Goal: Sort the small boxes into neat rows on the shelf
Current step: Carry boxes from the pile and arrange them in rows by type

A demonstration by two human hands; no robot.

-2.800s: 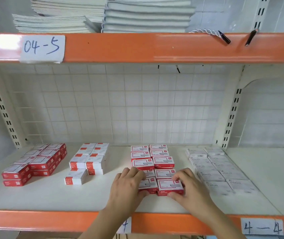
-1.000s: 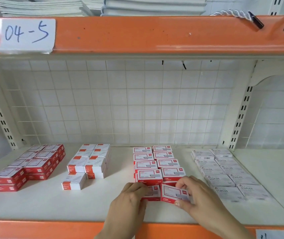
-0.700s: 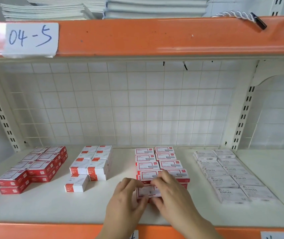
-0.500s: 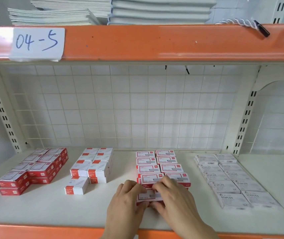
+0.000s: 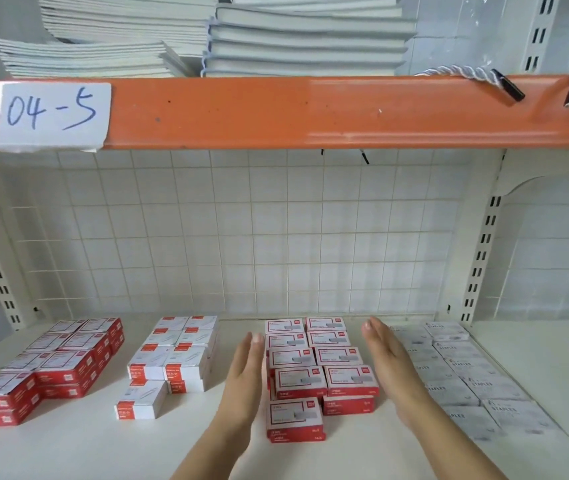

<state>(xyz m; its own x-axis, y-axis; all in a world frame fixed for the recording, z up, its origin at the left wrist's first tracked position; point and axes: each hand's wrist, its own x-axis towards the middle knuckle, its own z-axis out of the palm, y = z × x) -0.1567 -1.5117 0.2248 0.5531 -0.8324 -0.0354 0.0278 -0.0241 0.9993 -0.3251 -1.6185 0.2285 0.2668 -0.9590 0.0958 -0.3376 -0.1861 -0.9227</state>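
Observation:
A two-column block of white boxes with red borders [image 5: 321, 368] lies on the white shelf [image 5: 68, 445], stacked two high near the front. Its front left box [image 5: 295, 421] sticks out toward me. My left hand [image 5: 245, 379] stands on edge with straight fingers along the block's left side. My right hand [image 5: 392, 370] stands the same way along its right side. Both hands hold nothing. Whether the palms touch the boxes I cannot tell.
Red boxes [image 5: 47, 368] are stacked at the far left, red-and-white boxes [image 5: 172, 358] beside them, pale staples boxes [image 5: 466, 375] on the right. An orange beam [image 5: 310, 112] with a "04-5" label [image 5: 51, 116] runs overhead, notebooks [image 5: 207, 36] above it.
Both hands have let go of the front box and opened. They have moved apart and forward to flank the red-bordered block. The view has tilted up.

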